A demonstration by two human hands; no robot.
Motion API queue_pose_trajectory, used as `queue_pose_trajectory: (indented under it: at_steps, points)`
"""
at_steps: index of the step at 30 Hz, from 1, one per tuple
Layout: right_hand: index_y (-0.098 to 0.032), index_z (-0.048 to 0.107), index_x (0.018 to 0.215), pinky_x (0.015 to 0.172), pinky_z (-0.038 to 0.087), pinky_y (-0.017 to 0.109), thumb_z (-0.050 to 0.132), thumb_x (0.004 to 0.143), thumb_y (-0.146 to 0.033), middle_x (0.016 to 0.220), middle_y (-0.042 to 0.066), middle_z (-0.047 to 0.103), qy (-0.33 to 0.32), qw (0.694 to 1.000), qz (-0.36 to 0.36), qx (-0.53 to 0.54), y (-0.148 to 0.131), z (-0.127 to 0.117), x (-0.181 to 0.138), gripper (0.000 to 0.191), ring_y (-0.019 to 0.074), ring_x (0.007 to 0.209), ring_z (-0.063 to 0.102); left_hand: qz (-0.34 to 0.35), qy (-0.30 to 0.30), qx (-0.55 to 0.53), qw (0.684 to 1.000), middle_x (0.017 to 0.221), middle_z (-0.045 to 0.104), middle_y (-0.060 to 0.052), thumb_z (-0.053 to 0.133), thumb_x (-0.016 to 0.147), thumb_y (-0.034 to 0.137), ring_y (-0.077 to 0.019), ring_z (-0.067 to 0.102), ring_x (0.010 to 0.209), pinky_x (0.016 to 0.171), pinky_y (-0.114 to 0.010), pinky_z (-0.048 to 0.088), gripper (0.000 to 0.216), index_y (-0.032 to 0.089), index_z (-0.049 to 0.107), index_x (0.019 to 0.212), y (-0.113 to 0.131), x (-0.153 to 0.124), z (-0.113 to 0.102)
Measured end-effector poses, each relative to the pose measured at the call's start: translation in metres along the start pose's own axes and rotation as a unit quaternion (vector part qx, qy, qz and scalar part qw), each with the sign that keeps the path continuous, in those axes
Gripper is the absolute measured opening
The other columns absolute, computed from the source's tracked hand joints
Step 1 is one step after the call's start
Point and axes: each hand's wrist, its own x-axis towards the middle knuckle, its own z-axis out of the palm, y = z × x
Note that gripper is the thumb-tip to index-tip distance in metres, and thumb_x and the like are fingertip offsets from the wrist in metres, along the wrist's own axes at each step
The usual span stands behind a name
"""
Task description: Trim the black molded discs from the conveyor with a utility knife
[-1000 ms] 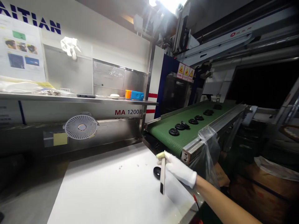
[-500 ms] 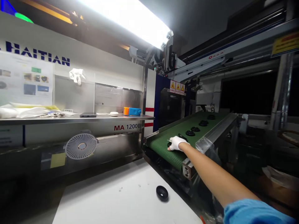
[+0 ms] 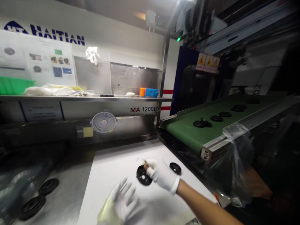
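Black disc (image 3: 142, 176) sits on the white sheet (image 3: 112, 168), lower middle of the frame, right against the gloved right hand (image 3: 162, 175). Right hand is partly closed, fingers curled at the disc's upper right edge, small pale tip showing at the fingertips; can't tell if it's gripping the disc. Gloved left hand (image 3: 120, 200) is blurred at bottom centre, fingers spread open, near the disc, holding nothing visible. Second disc (image 3: 175, 168) lies on the sheet just past the right hand. More discs (image 3: 201, 123) sit on the green conveyor (image 3: 187, 131) at right.
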Motion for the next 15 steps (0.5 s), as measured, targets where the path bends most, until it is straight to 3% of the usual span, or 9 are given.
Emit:
queue_pose_trajectory:
  at_steps: [2,5,7,10,15]
  points:
    - [-0.017,0.059,0.07,0.053,0.036,0.021,0.043,0.083,-0.02,0.066,0.001,0.063,-0.039,0.998,-0.016,0.05,-0.029,0.038,-0.017,0.021,0.0118,0.059,0.055,-0.078,-0.056,-0.024,0.995,0.105,0.062,-0.017,0.059,0.075,0.033,-0.0341,0.055,0.103,0.079,-0.05,0.047,0.036,0.012,0.058,0.106,-0.007,0.005,0.001]
    - [-0.018,0.059,0.08,0.059,0.038,0.022,0.045,0.084,-0.029,0.076,0.002,0.064,-0.057,0.991,-0.032,0.115,-0.05,0.06,-0.032,0.018,0.0142,0.068,0.057,-0.1,-0.069,-0.078,0.989,0.097,0.065,-0.012,0.062,0.074,0.03,-0.0297,0.059,0.097,0.079,-0.047,0.048,0.035,0.015,0.058,0.105,-0.009,0.005,-0.01]
    - [-0.02,0.057,0.086,0.064,0.039,0.023,0.038,0.088,-0.035,0.083,0.002,0.063,-0.024,0.981,-0.029,0.188,-0.05,0.062,-0.038,0.024,0.0145,0.075,0.057,-0.081,-0.052,-0.119,0.988,0.097,0.065,-0.008,0.063,0.074,0.029,-0.025,0.06,0.093,0.078,-0.043,0.049,0.033,0.019,0.057,0.105,-0.003,0.002,-0.02]
    - [-0.021,0.052,0.076,0.062,0.038,0.023,0.033,0.091,-0.034,0.073,-0.001,0.06,0.004,0.968,0.003,0.251,-0.041,0.066,-0.05,0.028,0.0133,0.067,0.054,-0.044,-0.022,-0.132,0.99,0.09,0.064,-0.005,0.062,0.074,0.025,-0.0207,0.062,0.085,0.071,-0.038,0.051,0.029,0.02,0.058,0.103,0.008,-0.003,-0.031]
    - [-0.022,0.051,0.073,0.058,0.033,0.024,0.038,0.088,-0.028,0.071,-0.002,0.06,-0.063,0.984,0.01,0.164,-0.041,0.093,-0.079,0.021,0.0135,0.065,0.054,0.087,-0.003,-0.061,0.994,0.067,0.058,-0.003,0.057,0.072,0.01,-0.0162,0.059,0.064,0.061,-0.031,0.051,0.015,0.013,0.061,0.086,0.009,-0.007,-0.035]
